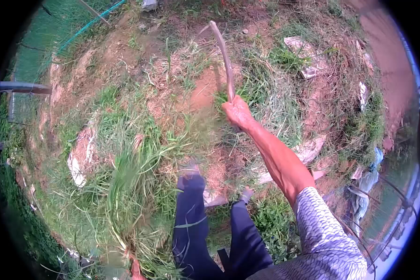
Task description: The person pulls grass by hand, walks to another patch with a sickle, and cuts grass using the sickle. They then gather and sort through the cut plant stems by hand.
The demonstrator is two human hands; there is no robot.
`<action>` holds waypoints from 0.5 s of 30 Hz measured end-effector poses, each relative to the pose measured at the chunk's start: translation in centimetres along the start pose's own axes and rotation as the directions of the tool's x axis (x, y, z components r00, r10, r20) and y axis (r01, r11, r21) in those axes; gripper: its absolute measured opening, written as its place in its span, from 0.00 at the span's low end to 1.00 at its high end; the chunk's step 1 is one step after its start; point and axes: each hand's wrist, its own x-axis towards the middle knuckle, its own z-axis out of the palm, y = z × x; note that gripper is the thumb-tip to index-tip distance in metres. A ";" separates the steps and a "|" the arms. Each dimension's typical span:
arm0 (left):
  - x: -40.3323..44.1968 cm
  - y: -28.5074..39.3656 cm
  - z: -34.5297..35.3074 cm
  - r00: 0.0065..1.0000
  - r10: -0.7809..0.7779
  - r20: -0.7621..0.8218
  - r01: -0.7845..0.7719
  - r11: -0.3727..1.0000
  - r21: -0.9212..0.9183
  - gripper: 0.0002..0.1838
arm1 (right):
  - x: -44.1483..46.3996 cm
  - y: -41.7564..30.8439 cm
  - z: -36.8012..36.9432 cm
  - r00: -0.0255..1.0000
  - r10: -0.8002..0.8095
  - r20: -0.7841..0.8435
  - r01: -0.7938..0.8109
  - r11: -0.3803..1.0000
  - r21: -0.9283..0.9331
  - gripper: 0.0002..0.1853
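Observation:
My right hand [237, 113] is closed round the lower end of a curved, brownish stick [227, 63], which points up and away from me. A short thin piece angles off to the left at its far end. At the bottom edge, only part of my left hand [135, 268] shows, with grass stems running into it. A long bunch of green grass [126, 191] fans upward from that hand, its blades partly blurred. The fingers of the left hand are mostly covered by the grass.
Cut grass and weeds lie over bare soil [205, 95]. Pale scraps of sheet [77, 170] and a light slab [308, 56] are on the ground. A pole [25, 87] juts in at left; green netting [42, 37] stands behind it. My dark-trousered legs [191, 224] are below.

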 end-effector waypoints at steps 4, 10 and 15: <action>1.2 1.5 -0.5 0.999 0.017 -0.039 -0.013 0.993 0.119 0.28 | -2.1 3.0 4.6 0.990 0.136 -0.031 -0.137 0.912 -0.387 0.17; 5.8 1.4 -1.6 0.930 0.368 -0.014 -0.336 0.862 0.381 0.15 | -12.5 5.4 -8.0 0.996 -0.077 0.041 0.085 0.759 -0.645 0.10; 2.6 6.9 3.8 0.855 0.357 0.375 -0.477 0.826 0.301 0.13 | -23.0 5.4 -24.3 0.997 -0.066 0.041 0.064 0.406 -0.912 0.08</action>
